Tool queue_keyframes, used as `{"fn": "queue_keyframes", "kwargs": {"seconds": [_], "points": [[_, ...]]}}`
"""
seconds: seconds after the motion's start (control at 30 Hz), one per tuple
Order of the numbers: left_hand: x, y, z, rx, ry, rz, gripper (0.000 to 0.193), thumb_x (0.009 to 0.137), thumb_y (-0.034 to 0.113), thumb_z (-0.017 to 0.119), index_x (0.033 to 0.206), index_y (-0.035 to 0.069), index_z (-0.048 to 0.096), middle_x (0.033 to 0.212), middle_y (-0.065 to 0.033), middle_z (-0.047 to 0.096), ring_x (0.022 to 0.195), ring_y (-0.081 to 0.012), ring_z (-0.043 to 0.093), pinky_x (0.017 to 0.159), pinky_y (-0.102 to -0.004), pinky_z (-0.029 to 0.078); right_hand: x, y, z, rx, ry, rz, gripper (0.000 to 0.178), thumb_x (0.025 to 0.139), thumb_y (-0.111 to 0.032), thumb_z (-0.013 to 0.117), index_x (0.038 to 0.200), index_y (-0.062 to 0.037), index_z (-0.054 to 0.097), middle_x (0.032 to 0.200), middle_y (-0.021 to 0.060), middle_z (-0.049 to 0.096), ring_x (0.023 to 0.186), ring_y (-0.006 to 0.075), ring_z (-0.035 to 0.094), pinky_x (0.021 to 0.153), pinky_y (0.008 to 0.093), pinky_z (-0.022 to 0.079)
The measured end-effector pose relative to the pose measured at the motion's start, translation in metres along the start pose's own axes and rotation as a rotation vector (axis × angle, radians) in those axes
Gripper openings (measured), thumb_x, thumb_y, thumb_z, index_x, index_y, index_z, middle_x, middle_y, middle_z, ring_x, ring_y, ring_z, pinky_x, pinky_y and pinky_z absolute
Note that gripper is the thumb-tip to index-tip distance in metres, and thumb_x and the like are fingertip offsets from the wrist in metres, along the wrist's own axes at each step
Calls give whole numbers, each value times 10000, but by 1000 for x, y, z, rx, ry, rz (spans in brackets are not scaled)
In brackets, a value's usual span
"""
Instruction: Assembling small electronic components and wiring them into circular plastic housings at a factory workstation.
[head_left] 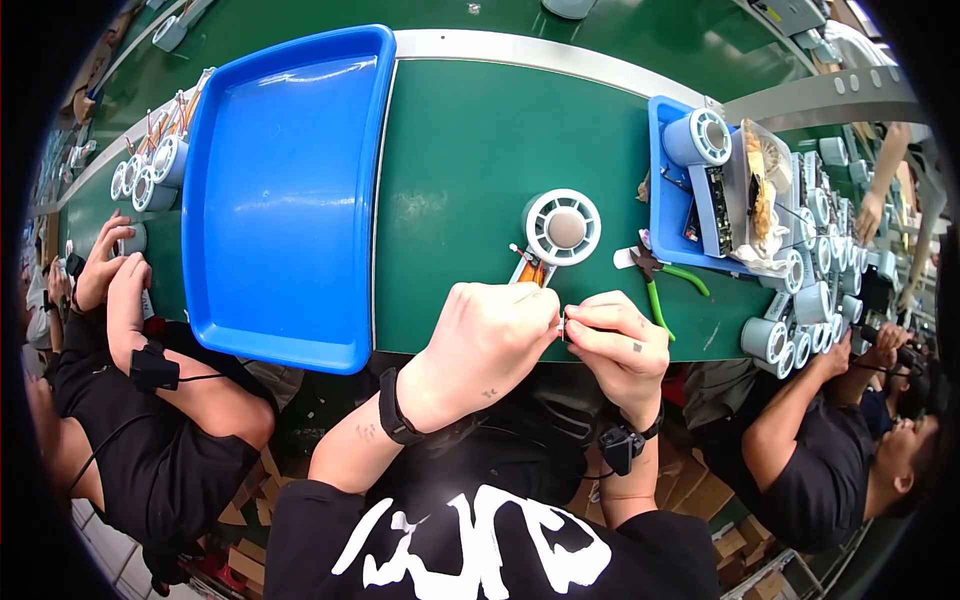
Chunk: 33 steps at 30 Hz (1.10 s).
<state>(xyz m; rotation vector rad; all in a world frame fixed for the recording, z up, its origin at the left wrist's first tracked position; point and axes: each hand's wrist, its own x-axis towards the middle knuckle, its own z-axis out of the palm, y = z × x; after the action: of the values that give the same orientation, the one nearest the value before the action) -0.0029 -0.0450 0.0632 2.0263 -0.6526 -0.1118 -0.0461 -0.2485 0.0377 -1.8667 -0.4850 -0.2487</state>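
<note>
Close together near the table's front edge are my two closed hands. My left hand (497, 335) is curled into a fist, and what its fingers hold is hidden. Thumb and fingers of my right hand (622, 348) pinch a small white piece (562, 325) where the fingertips of both hands meet; its kind is too small to tell. Just beyond lies a round light-blue fan unit (536, 238) with a spoked ring and grey centre. Its orange wires (535, 272) run toward my left fist and vanish behind it. Green-handled cutters (652, 268) lie right of the fan unit.
A large blue tray (270, 200) stands at left. A smaller blue bin (660, 200) at right holds a fan unit and other parts, with many fan units (812, 300) beside it. Co-workers sit at both sides; one's hands (112, 262) work beyond the large tray.
</note>
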Motion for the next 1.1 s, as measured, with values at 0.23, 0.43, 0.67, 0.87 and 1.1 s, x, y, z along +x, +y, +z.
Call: {"fn": "queue_keyframes", "kwargs": {"seconds": [0.23,0.43,0.67,0.87,1.1], "points": [[-3,-2,7,22,107,29,172,747,-6,812,792,29,649,699,-97,638,592,-264,649,533,-340,498,5,1,5,-27,30,-23,345,710,98,826,1036,-4,779,1048,140,754,897,306,712,761,358,584],[-4,4,5,47,263,-99,167,780,22,833,891,13,709,718,-77,637,552,-189,599,520,-312,472,-14,-5,38,202,375,220,298,856,81,732,1151,40,707,1108,176,715,899,242,686,781,336,569],[1,-2,8,-75,291,-346,244,841,63,824,1051,-25,736,748,-84,634,547,-135,552,508,-299,439,-14,-6,42,523,569,390,259,1001,-14,636,1253,40,653,1129,146,694,856,176,654,779,294,539],[-1,-16,26,-204,510,-318,153,837,-12,810,982,-21,762,763,-75,645,567,-88,543,506,-261,408,-7,-9,42,594,600,424,275,1002,-24,641,1269,42,641,1119,136,698,879,169,650,783,291,533],[-4,-20,19,-296,432,-147,159,784,-56,809,914,20,758,723,-50,625,567,-110,563,491,-272,414,-7,-7,47,740,675,469,277,1001,-20,643,1272,38,630,1154,134,690,925,164,648,794,293,536]]}}
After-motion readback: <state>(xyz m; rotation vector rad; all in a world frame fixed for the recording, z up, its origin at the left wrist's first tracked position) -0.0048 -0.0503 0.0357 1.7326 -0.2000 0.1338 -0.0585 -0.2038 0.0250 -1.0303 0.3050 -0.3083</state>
